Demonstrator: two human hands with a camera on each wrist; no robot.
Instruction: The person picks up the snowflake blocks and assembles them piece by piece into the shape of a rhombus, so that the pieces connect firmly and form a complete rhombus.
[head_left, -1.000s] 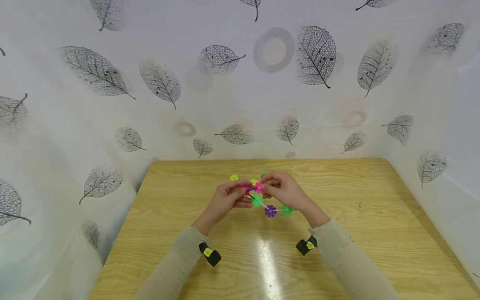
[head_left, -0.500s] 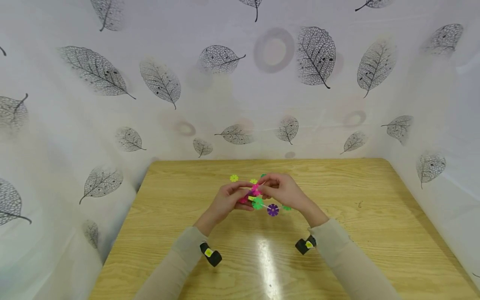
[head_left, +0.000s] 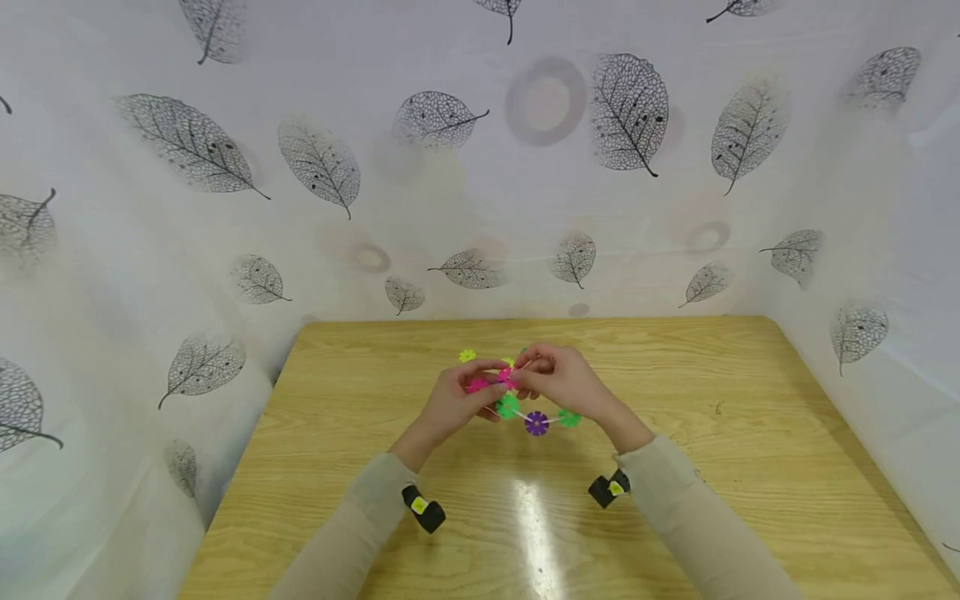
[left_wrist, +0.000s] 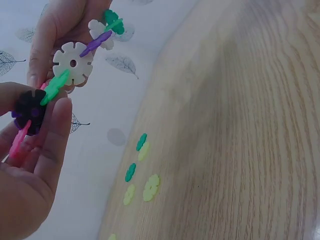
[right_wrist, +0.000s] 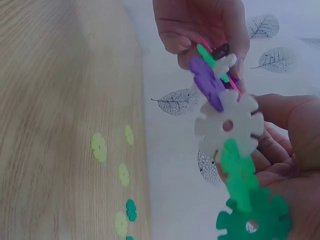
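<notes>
Above the table, both hands hold a chain of slotted plastic snowflake discs joined edge to edge. In the head view, my left hand (head_left: 453, 404) pinches the chain near a pink disc (head_left: 477, 384). My right hand (head_left: 566, 383) grips close to a second pink disc (head_left: 507, 377). Below the fingers hang a green disc (head_left: 507, 406), a purple disc (head_left: 536, 423) and another green one (head_left: 569, 417). The left wrist view shows a dark disc (left_wrist: 30, 107) between left thumb and fingers, beside a white disc (left_wrist: 80, 60). Right fingertips are partly hidden by the chain.
Several loose discs lie flat on the wooden table (head_left: 360, 392) toward its far edge, among them a yellow disc (left_wrist: 151, 187) and a dark green disc (left_wrist: 130, 172). A leaf-patterned curtain (head_left: 480, 192) stands behind the table and along both sides.
The pink discs between my hands have shifted slightly left and turned. The hanging green and purple discs swung a little right, then back left. Both hands keep hold, nearly in place.
</notes>
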